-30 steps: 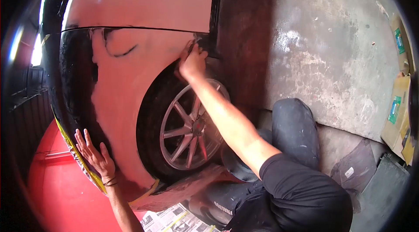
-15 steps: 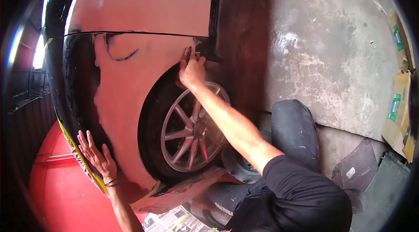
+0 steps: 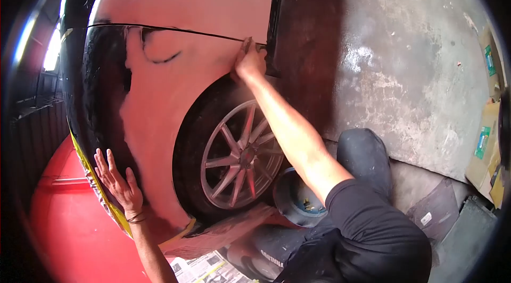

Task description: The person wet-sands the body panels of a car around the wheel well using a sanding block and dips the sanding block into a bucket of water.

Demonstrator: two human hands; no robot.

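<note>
Well apart: left hand (image 3: 120,184) splayed on bodywork (image 3: 154,102), right hand (image 3: 250,63) touching too, grip unclear.

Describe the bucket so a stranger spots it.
On the car, find the silver-spoked wheel. At its lower right, beside the person's right arm, sits a round dark bucket. Unlike the wheel, it has an open top with yellowish bits inside.

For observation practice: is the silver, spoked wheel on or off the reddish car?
On: the wheel sits within the curved arch of the pinkish panel.
</note>
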